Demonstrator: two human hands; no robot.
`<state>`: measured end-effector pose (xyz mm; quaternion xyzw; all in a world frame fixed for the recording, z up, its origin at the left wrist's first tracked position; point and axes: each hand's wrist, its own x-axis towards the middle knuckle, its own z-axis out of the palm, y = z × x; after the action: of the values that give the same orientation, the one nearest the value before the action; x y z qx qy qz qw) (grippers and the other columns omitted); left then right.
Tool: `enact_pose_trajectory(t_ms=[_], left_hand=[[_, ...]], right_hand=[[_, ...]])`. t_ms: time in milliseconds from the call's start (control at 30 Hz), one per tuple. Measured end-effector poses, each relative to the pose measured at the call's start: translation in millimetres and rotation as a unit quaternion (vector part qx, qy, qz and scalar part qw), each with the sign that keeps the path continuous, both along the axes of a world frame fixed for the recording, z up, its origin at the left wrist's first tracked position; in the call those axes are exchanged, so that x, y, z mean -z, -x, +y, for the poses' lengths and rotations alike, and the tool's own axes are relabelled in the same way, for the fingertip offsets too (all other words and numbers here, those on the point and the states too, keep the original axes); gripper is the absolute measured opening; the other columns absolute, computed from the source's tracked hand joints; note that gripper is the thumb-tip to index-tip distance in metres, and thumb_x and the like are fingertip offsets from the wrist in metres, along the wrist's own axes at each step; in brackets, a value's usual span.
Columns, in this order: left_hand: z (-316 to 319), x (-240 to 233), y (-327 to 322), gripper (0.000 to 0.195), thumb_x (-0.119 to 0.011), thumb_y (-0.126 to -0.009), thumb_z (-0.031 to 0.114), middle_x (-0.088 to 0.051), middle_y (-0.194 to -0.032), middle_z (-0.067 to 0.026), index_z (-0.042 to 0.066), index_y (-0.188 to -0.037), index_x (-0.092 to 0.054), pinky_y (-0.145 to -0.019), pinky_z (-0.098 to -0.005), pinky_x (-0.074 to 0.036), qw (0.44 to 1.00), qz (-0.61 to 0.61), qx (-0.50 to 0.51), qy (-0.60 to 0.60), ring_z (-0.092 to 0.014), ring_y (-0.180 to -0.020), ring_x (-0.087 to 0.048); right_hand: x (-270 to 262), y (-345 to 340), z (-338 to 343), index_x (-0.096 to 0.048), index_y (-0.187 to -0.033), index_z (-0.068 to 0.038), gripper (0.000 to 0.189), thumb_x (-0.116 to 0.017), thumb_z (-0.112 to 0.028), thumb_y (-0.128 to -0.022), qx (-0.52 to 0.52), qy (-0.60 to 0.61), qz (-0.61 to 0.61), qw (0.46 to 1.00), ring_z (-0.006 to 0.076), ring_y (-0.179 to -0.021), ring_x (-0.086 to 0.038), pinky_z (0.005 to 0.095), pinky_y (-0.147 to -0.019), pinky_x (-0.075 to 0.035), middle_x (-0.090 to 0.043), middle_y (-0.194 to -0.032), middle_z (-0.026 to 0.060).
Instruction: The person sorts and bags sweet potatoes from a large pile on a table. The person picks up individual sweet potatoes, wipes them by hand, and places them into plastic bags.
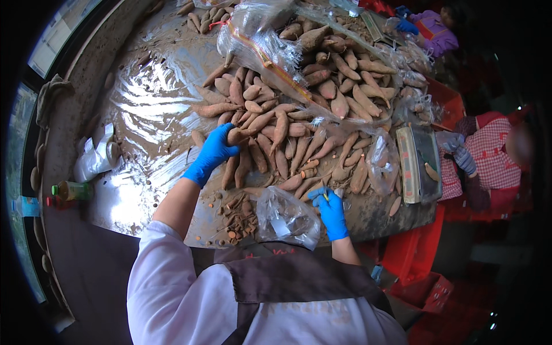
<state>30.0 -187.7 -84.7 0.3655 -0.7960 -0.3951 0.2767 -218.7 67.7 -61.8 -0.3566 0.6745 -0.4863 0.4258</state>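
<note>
My left hand, in a blue glove, grips the near end of a sweet potato at the left edge of a heap. My right hand, gloved the same way, is closed on a small tool with a yellow part; its kind is mostly hidden by the fingers. Sweet potatoes with soil on their skins spread in front of both hands. Between my forearms a clear plastic bag lies at the table's near edge. Beside it is a pile of cut sweet potato ends.
A clear woven sack spills sweet potatoes. Right of the heap stands a weighing scale, with a person behind it. Another person is at the far right. Plastic bag roll and bottles lie left; red crates stand below.
</note>
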Motion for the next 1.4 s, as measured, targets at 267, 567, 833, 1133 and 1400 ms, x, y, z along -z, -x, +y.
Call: enact_pose_trajectory(t_ms=[267,567,833,1133,1400], left_hand=[[118,-53,11,0.04,-0.073,-0.065,0.006,-0.056,-0.094,-0.0012,0.006,-0.101,-0.054,-0.077,-0.0263,-0.045,0.886,0.249,0.018,-0.391,-0.01,-0.086,-0.053],[139,-97,3,0.028,-0.066,-0.063,0.005,-0.058,-0.094,-0.0048,0.004,-0.089,-0.056,-0.082,-0.0302,-0.042,0.889,0.276,0.167,-0.325,-0.016,-0.089,-0.053],[134,-99,44,0.031,-0.068,-0.062,0.011,-0.054,-0.111,-0.0118,0.006,-0.09,-0.054,-0.095,-0.0389,-0.036,0.973,0.144,0.16,0.078,-0.031,-0.115,-0.046],[164,-73,37,0.065,-0.072,-0.068,0.006,-0.039,-0.137,-0.0113,0.005,-0.127,-0.045,-0.104,-0.0361,-0.032,0.741,0.411,0.07,-0.527,-0.021,-0.127,-0.037],[159,-79,32,0.074,-0.066,-0.069,0.001,-0.045,-0.131,-0.0075,0.005,-0.136,-0.037,-0.095,-0.0283,-0.039,0.792,0.32,0.103,-0.509,-0.016,-0.115,-0.046]], right_hand=[[-42,-47,-54,-0.057,-0.094,-0.007,0.021,-0.057,-0.006,-0.072,-0.132,0.14,0.325,0.926,0.0363,-0.074,-0.058,0.0416,-0.062,-0.046,-0.059,-0.08,0.016],[3,-10,-34,-0.062,-0.095,-0.004,0.023,-0.055,-0.024,-0.085,-0.121,-0.025,-0.077,0.989,0.0178,-0.068,-0.06,0.0279,-0.061,-0.046,-0.064,-0.08,0.0051],[-47,-60,-36,-0.048,-0.126,-0.005,0.047,-0.055,-0.032,-0.088,-0.073,0.074,-0.457,0.883,0.0117,-0.098,-0.055,0.0225,-0.083,-0.043,-0.058,-0.111,0.0027],[-42,-66,-31,-0.041,-0.127,-0.002,0.05,-0.062,-0.004,-0.082,-0.039,0.14,-0.175,0.974,0.0158,-0.106,-0.048,0.0278,-0.092,-0.039,-0.05,-0.117,0.0057],[-47,-54,-22,-0.051,-0.119,0.001,0.046,-0.068,-0.013,-0.078,-0.126,0.163,0.206,0.957,0.029,-0.105,-0.052,0.0336,-0.09,-0.041,-0.054,-0.112,0.0158]])
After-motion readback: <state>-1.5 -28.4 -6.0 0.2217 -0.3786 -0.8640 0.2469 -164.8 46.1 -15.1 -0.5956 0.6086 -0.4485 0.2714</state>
